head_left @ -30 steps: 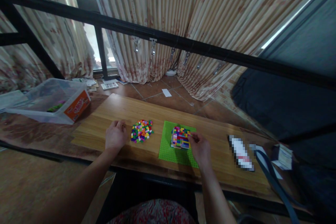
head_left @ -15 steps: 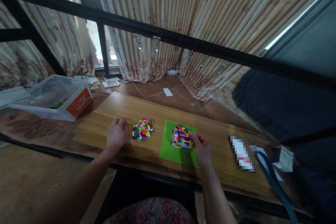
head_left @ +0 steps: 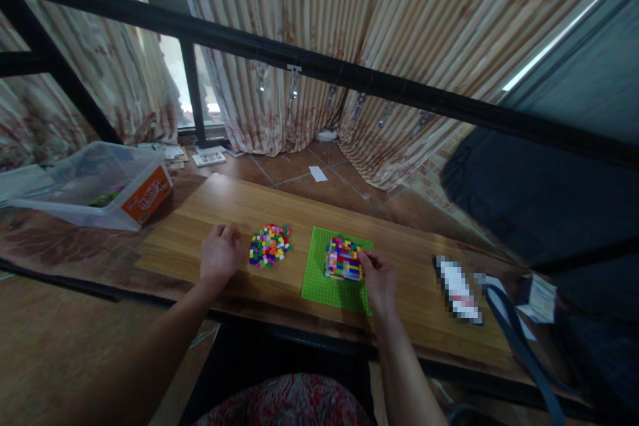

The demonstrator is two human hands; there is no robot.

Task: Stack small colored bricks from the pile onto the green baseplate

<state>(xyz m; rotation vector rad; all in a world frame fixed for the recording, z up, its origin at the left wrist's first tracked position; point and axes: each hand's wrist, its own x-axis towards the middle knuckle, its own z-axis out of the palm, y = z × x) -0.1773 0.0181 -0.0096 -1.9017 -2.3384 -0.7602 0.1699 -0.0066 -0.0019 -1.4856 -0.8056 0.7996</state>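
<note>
A block-shaped build of small multicoloured plastic bricks (head_left: 344, 261) sits on a bright green, studded square baseplate (head_left: 313, 289), toward the plate's far side, with bare green studs showing along its left and near edges. The right hand (head_left: 380, 279) is at the build's right edge, thumb and fingertips drawn together against it; whether a loose brick is pinched between them is too small to tell. The left hand (head_left: 221, 253) rests on the pale wood-grain surface (head_left: 239, 203) with its fingers curled loosely inward, and whether it has hold of anything cannot be seen. Just beside it, between the left hand and the baseplate, lies a loose spread of small bricks in mixed colours (head_left: 270, 245). Beyond the surface's left end stands a clear plastic bin with an orange label (head_left: 74, 213), some green and pink pieces (head_left: 106, 197) inside.
</note>
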